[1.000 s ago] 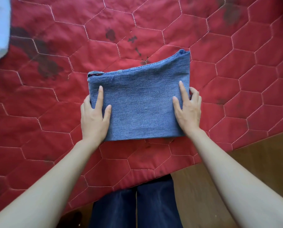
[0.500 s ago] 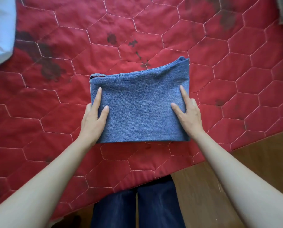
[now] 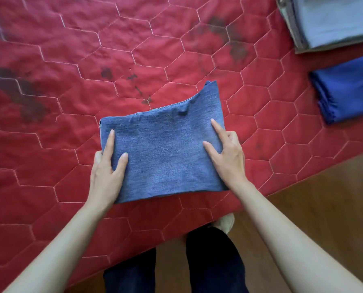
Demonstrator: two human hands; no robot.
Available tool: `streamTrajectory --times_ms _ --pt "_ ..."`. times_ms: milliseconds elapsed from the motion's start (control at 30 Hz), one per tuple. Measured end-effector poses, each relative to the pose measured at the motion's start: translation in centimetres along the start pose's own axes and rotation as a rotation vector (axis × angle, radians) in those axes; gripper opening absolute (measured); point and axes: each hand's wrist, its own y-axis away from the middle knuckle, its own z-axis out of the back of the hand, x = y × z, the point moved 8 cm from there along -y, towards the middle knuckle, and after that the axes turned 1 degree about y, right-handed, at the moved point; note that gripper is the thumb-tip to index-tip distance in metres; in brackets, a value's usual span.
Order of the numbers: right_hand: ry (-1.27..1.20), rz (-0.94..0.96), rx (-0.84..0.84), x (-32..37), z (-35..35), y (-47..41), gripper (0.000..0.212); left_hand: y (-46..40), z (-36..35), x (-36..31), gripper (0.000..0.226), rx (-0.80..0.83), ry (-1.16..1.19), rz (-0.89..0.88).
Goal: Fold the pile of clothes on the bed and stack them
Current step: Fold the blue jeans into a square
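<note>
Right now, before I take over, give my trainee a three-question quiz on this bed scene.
1. True or false: the folded denim lies on the red quilt.
2. Which hand lies nearer the royal blue folded cloth: left hand or right hand?
3. Fill in: the floor beside the bed looks like ____.

Key: 1 true; 2 right; 3 wood.
</note>
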Motion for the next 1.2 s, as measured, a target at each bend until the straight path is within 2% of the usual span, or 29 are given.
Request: streamTrajectory --times_ms 267,467,600,867,1067,1200 --pt "-0.008 0.061 -0.111 -8.9 14.3 -2.2 0.061 3.5 -9.0 -14.4 0.063 -0.044 0.031 -0.107" --pt "0.042 0.030 -0.176 -17.5 27.5 -1.5 0.061 8.6 -18.1 -26.1 0.062 -0.013 0.083 -0.167" --pt "0.066 -0.025 -0.200 -22.6 33.1 -1.2 0.062 10.2 -22.9 -31.4 0.063 0.028 0.106 -0.224" --pt "0.090 -0.014 -0.217 -26.8 37.8 -6.5 0.060 7.5 -29.0 -36.5 0.063 0.051 0.137 -0.213" --pt "0.084 0.000 -0.195 -26.9 38.8 -15.2 0.059 1.1 -31.1 -40.2 0.063 0.025 0.127 -0.163" --pt "0.050 0.001 -0.209 -27.6 39.6 -21.1 0.060 -4.1 -32.3 -43.5 0.063 0.000 0.108 -0.194"
